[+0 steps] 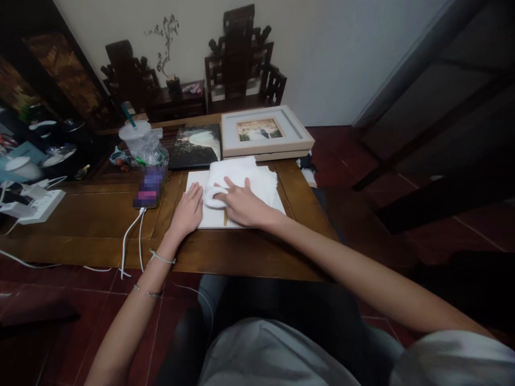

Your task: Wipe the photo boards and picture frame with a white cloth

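Your right hand [245, 205] lies on the white cloth [261, 179], its fingers [229, 183] splayed wide and palm down; part of the cloth bunches in a fold by the thumb side, and you cannot tell from here whether that fold is pinched. Your left hand [188, 210] rests flat, fingers extended and close together, over the left edge of the white board [209, 219], gripping nothing that shows. The cloth sits on top of the board, covering most of its far part and reaching past its far edge. A brownish strip [226, 216] shows on the board just beside your right hand.

The board lies on the wooden surface [100, 222], near the edge closest to you. Just beyond the cloth is a pale framed picture [231, 145], and left of that a dark picture [189, 155] with a white shape on it. To the left of your left hand lies a phone [149, 187], its screen blurred, with a white cable [129, 231] at its near end. Behind the phone are a crumpled clear plastic bag [153, 150] and a cup [131, 135] with a green straw [129, 115]. Farther left is a white power strip [45, 208].
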A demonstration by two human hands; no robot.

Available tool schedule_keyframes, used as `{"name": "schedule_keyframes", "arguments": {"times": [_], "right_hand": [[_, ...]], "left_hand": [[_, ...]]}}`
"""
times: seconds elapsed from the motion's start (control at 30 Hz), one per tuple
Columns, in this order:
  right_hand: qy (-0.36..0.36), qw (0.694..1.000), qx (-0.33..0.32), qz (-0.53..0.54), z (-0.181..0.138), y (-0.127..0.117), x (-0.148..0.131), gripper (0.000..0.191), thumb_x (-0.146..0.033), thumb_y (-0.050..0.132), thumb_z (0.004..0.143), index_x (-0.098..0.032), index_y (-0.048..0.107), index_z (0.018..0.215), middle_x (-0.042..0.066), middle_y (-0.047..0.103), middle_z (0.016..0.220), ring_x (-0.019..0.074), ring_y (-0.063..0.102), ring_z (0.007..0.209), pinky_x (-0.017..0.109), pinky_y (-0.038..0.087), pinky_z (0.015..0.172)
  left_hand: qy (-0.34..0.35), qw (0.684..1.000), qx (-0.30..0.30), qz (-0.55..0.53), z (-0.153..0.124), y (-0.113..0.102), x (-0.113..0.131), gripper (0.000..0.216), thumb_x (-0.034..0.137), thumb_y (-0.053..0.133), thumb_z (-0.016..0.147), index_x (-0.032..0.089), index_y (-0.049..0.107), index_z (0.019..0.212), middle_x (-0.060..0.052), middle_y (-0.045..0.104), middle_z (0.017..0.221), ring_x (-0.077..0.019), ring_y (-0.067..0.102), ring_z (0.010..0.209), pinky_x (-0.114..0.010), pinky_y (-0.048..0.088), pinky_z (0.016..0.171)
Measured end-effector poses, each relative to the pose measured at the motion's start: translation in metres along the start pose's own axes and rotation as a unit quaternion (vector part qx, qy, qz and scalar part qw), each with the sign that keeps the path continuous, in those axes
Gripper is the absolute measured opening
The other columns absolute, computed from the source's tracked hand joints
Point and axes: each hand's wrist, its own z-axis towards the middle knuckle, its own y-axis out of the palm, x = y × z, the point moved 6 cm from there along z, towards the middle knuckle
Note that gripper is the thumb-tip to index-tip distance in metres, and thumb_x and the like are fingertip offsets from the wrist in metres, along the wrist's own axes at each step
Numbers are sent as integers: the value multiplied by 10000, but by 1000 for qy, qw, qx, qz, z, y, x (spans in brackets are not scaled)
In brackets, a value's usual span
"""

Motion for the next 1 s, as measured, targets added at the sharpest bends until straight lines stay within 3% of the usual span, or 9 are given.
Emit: {"name": "schedule_keyframes", "arguments": {"times": [0.1,0.2,0.33,0.47,0.6,0.7,0.8,0.9,1.0], "right_hand": [[-20,999,-31,-3,-28,3,-21,625,17,411,751,-155,598,1322,161,366,1573,423,169,1485,825,188,1028],[-61,997,-51,24,-56,-2,-37,597,21,426,717,-182,658,1228,136,445,1531,397,216,1479,794,197,1061],[-105,986,-70,108,-71,-16,-29,583,9,438,676,-215,700,1145,120,580,1417,321,392,1416,660,236,1143],[-102,984,-65,130,-53,-21,1,617,35,385,678,-215,684,1157,81,642,1347,256,385,1425,564,242,1179],[-39,997,-18,57,-17,-20,16,627,30,369,752,-135,586,1316,171,538,1447,298,243,1485,657,205,1153],[5,1000,-25,-7,10,-13,8,633,18,368,799,-116,519,1398,201,384,1555,397,174,1489,776,228,1067],[13,998,-26,-54,28,-4,-9,574,-20,385,841,-120,545,1383,189,283,1607,475,139,1473,847,202,1008],[-30,996,-30,-78,27,6,-29,512,-58,408,872,-123,582,1349,185,261,1616,484,104,1475,852,158,1020],[-119,989,-59,-68,3,10,-49,502,-52,428,858,-132,598,1323,159,278,1616,464,99,1483,842,143,1038]], "left_hand": [[0,1000,-1,3,0,1,-2,506,212,305,978,91,435,1452,-179,358,1579,-265,276,1495,-510,254,1211],[-1,1000,0,5,0,1,-4,505,207,310,975,114,430,1457,-157,368,1579,-256,283,1492,-503,255,1212],[7,1000,-1,9,0,2,-5,513,194,318,960,92,432,1449,-178,355,1579,-272,281,1492,-508,253,1213],[3,1000,0,8,0,2,-4,508,195,313,963,60,447,1434,-194,363,1571,-269,283,1491,-487,256,1215],[-4,1000,9,-15,1,0,-3,501,226,331,972,81,460,1434,-172,378,1569,-262,294,1487,-485,249,1219],[-22,997,40,-64,0,-6,-5,503,297,312,1000,119,457,1447,-139,426,1548,-244,347,1466,-459,260,1221],[-52,983,100,-144,0,-14,-12,538,398,272,1027,122,449,1454,-137,483,1510,-232,438,1415,-409,314,1201],[-81,949,154,-262,2,-17,-23,592,461,183,1040,121,431,1457,-149,494,1499,-226,478,1387,-404,361,1170],[-107,907,167,-371,4,-14,-33,663,512,100,1032,124,432,1456,-153,472,1514,-239,447,1409,-425,358,1170]]}}
